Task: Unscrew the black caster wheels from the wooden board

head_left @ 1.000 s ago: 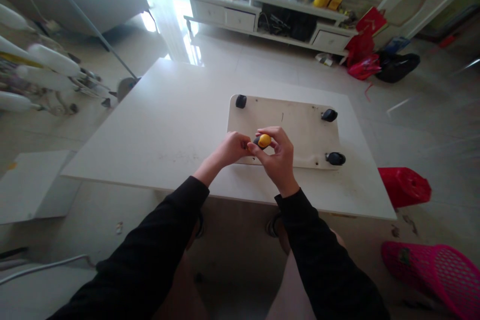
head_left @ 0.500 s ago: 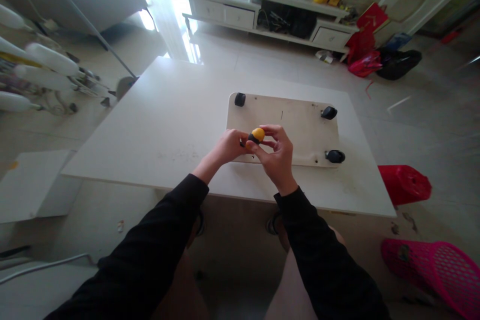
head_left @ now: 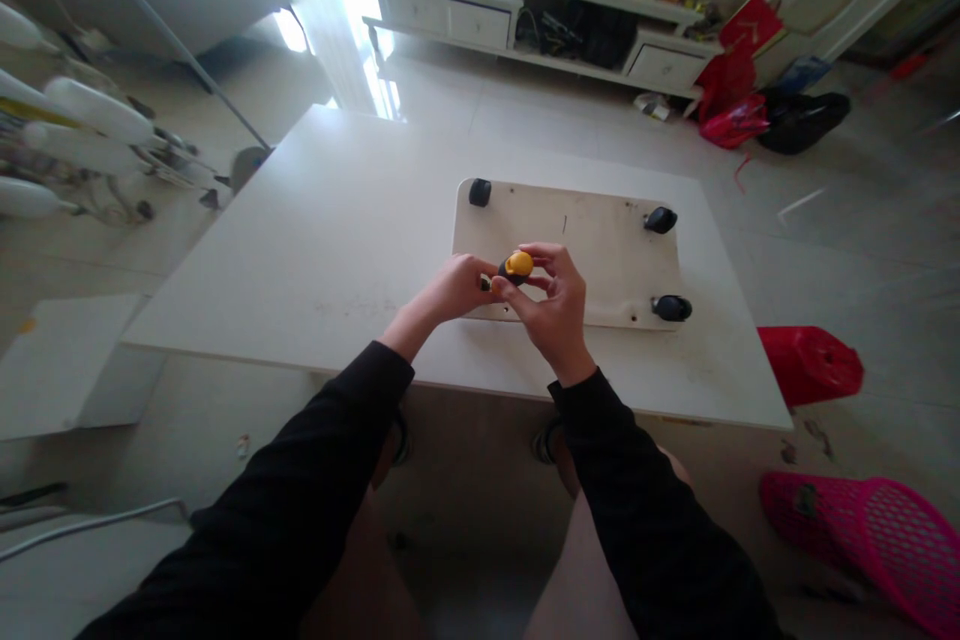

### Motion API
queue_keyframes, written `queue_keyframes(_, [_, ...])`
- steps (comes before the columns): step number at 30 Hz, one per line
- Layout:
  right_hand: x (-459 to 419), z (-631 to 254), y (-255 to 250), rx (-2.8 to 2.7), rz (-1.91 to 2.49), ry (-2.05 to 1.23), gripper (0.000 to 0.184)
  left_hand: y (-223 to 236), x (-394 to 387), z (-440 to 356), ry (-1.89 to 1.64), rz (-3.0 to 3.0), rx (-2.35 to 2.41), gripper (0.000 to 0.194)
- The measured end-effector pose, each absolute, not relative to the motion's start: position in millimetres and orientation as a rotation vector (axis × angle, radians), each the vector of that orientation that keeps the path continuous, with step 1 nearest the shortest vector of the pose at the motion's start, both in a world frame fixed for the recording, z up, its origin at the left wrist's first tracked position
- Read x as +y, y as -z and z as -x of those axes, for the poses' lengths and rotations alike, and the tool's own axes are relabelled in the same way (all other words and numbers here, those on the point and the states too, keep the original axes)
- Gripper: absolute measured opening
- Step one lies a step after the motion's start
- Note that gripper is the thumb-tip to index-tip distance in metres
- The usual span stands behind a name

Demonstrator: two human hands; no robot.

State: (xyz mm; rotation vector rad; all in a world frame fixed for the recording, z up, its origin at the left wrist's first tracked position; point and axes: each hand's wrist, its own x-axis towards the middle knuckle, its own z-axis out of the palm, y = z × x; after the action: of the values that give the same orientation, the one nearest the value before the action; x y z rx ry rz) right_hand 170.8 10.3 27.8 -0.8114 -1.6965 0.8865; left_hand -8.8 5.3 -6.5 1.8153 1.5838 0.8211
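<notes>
My right hand (head_left: 553, 305) is closed around a screwdriver (head_left: 519, 265) with a yellow and black handle, seen almost end-on; its shaft is hidden. My left hand (head_left: 454, 292) is closed beside it, fingertips touching a small dark piece (head_left: 486, 284) mostly covered by the fingers. Both hands are over the near left part of a pale wooden board (head_left: 607, 265) lying on the table. Black casters stand on three of its corners: far left (head_left: 480, 192), far right (head_left: 661, 220) and near right (head_left: 672, 308).
The white table (head_left: 337, 210) extends left of the board. Beyond it stands a white TV cabinet (head_left: 480, 25) with tools and boxes on top. A red bucket-like object (head_left: 814, 365) and a pink mesh basket (head_left: 862, 530) are on the floor at right.
The screwdriver handle has turned and tipped slightly in my right hand, showing more of its yellow end. Both hands stay at nearly the same spot; the board has not moved on the table.
</notes>
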Motion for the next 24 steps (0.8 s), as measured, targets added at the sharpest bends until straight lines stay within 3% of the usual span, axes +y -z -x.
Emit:
queue_keyframes(11, [10.0,-169.3,-26.8,-1.691,0.801,-0.895,0.038,6.3,5.3,10.8,-0.86,-1.875,1.632,0.014])
queue_keyframes(15, [11.4,-171.0,-27.6,-1.659,0.834,-0.902,0.038,-0.5,-0.3,20.8,-0.747,-2.019,1.712,0.031])
queue_keyframes(24, [12.6,-174.8,-27.5,-1.67,0.861,-0.884,0.036,-6.7,-5.6,28.5,-0.626,-1.999,1.843,0.032])
